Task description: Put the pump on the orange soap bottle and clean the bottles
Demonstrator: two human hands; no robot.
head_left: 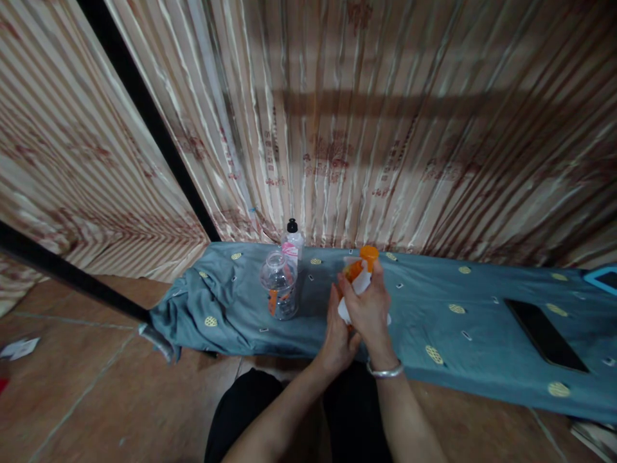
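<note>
My left hand (337, 337) is closed around the lower left side of an orange-capped bottle (369, 253), which is held tilted over the covered surface. My right hand (369, 305), with a silver bangle at the wrist, presses a white tissue (360, 281) against the bottle. The fingers and the tissue hide most of the bottle's body. To the left of my hands stands a clear plastic bottle (284, 310) with orange print, its neck without a cap. Just behind it is a clear bottle with a black cap (292, 226) and a pink label.
A grey-green cloth with yellow pineapples (414, 328) covers the long, low surface. A dark phone (547, 335) lies at the right, with a blue-edged object (602, 279) beyond it. Patterned curtains (337, 141) hang behind; black poles (154, 122) stand at the left.
</note>
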